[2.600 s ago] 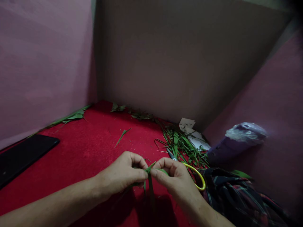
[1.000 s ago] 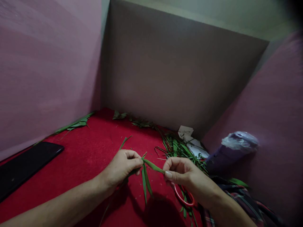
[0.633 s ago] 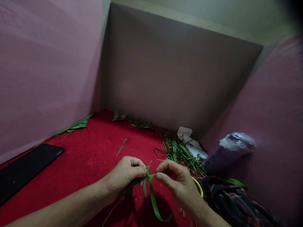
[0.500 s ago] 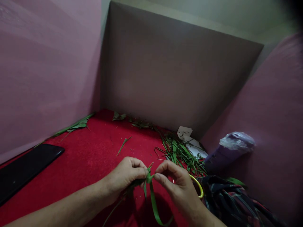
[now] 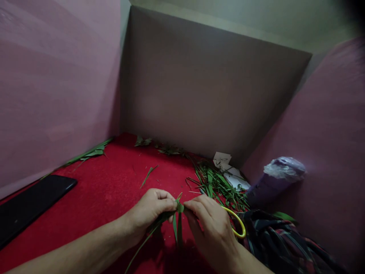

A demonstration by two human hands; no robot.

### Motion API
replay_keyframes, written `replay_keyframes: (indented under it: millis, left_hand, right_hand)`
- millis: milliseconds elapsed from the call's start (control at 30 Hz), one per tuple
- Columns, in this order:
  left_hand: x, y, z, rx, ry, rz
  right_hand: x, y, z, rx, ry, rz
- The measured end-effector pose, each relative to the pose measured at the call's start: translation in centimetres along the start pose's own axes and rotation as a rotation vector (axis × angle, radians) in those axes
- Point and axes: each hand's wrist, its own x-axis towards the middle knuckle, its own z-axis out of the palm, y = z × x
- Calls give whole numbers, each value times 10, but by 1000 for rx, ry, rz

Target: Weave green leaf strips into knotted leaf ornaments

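Nearer the wearer than the heap of cut leaf blades, and to its left, a folded green leaf strip is held above the red floor covering. The left hand pinches it between thumb and forefinger; the right hand has its fingers bunched beside the fold, whether gripping I cannot tell. Yellow-handled scissors lie at the heap's near side.

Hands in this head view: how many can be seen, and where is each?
2. The left hand, low and near the middle, pinches green leaf strips; the right hand is just right of it, fingertips beside the strips.
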Motion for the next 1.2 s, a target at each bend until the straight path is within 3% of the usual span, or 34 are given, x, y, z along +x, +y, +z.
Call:
replay_keyframes:
  millis: [200,500,800,900,1100,1200]
  left_hand:
    - [1,-4,-1,3,-19,6]
    - [7,-11,-4,38,-43,-19]
    - [4,-12,-1,33,-68,-22]
    - [0,-9,2,-3,-88,-62]
    - [-4,-3,4,-78,-98,-67]
    - [-2,-5,3,-92,-85,-47]
  right_hand:
    - [2,1,1,-63,34,37]
    - [-2,-1,0,306,14,375]
    - [-5,-3,8,489,12,504]
    - [-8,-4,10,464,2,488]
    - [-7,-7,6,379,-9,276]
    - [-5,-9,4,373,-43,282]
